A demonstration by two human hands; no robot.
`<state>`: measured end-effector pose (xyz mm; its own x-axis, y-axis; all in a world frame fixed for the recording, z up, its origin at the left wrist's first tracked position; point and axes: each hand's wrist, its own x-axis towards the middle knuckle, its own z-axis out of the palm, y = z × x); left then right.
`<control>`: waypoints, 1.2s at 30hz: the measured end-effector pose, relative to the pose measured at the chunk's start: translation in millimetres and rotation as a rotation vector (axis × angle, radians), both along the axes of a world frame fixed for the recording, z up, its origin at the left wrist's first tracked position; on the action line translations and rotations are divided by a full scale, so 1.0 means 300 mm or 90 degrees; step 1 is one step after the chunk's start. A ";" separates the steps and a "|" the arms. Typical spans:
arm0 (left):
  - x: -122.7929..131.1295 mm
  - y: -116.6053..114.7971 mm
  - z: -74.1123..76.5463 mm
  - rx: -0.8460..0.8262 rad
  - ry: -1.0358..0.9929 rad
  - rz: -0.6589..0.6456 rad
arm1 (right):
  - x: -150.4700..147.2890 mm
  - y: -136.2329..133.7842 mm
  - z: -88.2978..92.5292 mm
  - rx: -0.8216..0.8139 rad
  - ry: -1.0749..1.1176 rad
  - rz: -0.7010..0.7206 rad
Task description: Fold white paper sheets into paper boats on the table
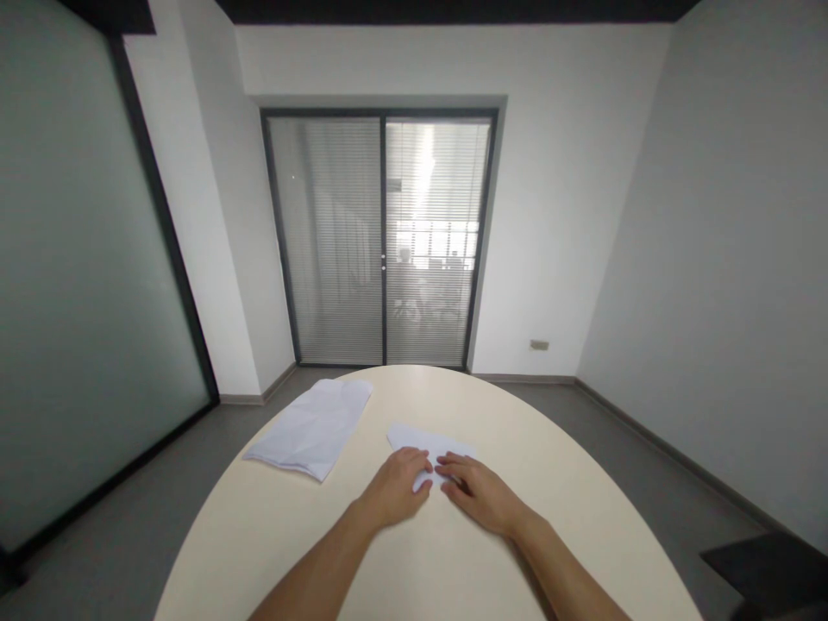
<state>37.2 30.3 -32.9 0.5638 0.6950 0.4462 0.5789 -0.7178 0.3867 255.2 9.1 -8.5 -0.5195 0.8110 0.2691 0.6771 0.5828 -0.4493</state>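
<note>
A small folded sheet of white paper point(423, 438) lies on the round cream table, its far edge slanting down to the right. My left hand point(399, 486) rests on the paper's left part, with curled fingers on top and the thumb at the near edge. From the right, my right hand point(484, 494) presses on the same paper with bent fingers and its thumb close to the left thumb. The fingertips of both hands almost meet at the middle. My hands cover much of the paper's near part.
A stack of white paper sheets point(316, 427), slightly creased, lies at the table's point(414, 561) left edge. Beyond the table stands a glass door point(381, 241) with blinds. A frosted glass panel point(90, 285) is at left, and a dark flat object point(769, 569) at lower right.
</note>
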 end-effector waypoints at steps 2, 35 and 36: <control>-0.003 -0.003 0.003 0.004 0.004 -0.008 | -0.002 0.001 0.005 -0.011 -0.006 -0.005; -0.014 0.009 -0.021 -0.049 0.090 -0.018 | 0.005 0.034 -0.057 -0.096 -0.126 -0.183; -0.015 0.011 -0.021 -0.052 0.089 -0.018 | 0.009 0.039 -0.059 -0.094 -0.126 -0.196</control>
